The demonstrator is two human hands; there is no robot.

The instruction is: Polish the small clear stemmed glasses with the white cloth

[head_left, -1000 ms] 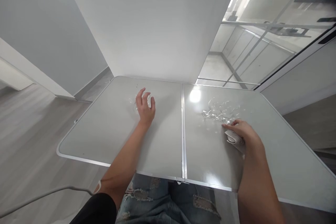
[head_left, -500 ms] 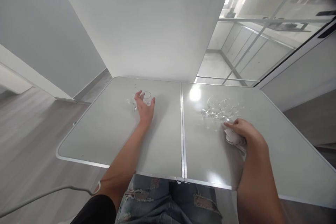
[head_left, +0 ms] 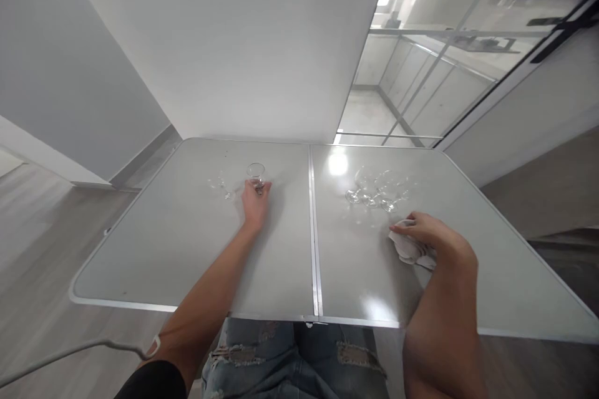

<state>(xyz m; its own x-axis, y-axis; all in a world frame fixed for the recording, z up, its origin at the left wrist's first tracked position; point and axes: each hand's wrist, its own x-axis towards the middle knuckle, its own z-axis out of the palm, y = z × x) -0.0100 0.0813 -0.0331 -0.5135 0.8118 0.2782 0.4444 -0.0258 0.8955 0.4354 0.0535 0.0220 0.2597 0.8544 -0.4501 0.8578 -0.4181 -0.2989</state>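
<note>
My left hand (head_left: pixel 255 206) is closed around the lower part of a small clear stemmed glass (head_left: pixel 256 170), which stands upright with its bowl showing above my fingers. Its foot is hidden by the hand. Just left of it on the table is another clear glass (head_left: pixel 227 193), faint against the pale top. My right hand (head_left: pixel 431 228) grips a crumpled white cloth (head_left: pixel 406 248) at the table surface. Beyond that hand, several clear stemmed glasses (head_left: pixel 369 199) stand close together.
The light grey folding table (head_left: pixel 276 268) has a metal seam (head_left: pixel 314 230) down its middle and a metal rim. A white wall panel (head_left: pixel 224 56) rises behind it, with a glass-paned door (head_left: pixel 421 81) at the back right. A grey cable (head_left: pixel 84 348) runs to my left forearm.
My left fingers, spread beside the glass before, have closed lower down around it. The right hand with the cloth has drawn slightly away from the grouped glasses. The whole view has shifted a little.
</note>
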